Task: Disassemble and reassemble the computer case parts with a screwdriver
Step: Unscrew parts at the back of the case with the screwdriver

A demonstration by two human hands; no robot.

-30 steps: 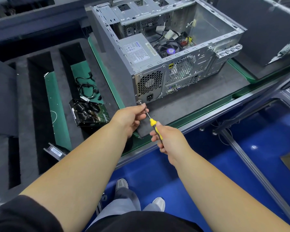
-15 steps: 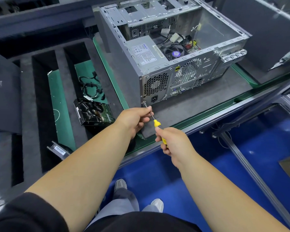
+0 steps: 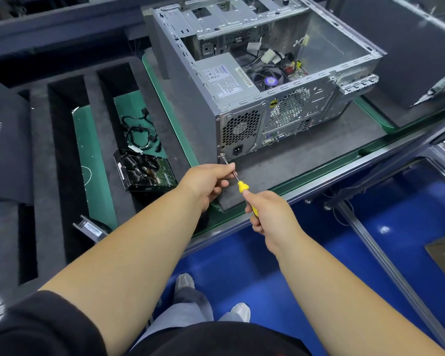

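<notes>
An open grey computer case (image 3: pixel 190 106) lies on its side on a dark mat, rear panel facing me, with the power supply (image 3: pixel 224 75) and a fan inside. A yellow-handled screwdriver (image 3: pixel 241 187) points its tip at a screw (image 3: pixel 222 155) at the rear panel's lower left corner. My right hand (image 3: pixel 270 214) grips the handle. My left hand (image 3: pixel 208 181) pinches the metal shaft just behind the tip.
A black foam tray (image 3: pixel 41 160) with long slots sits to the left, holding a hard drive (image 3: pixel 144 173), black cables (image 3: pixel 139 134) and a small bracket (image 3: pixel 90 228). Another dark case panel (image 3: pixel 409 55) stands at the right. The bench edge (image 3: pixel 319 181) runs below the case; blue floor lies beneath.
Both hands stay on the screwdriver at the same corner screw. The camera view has shifted slightly, so the case sits further right in frame.
</notes>
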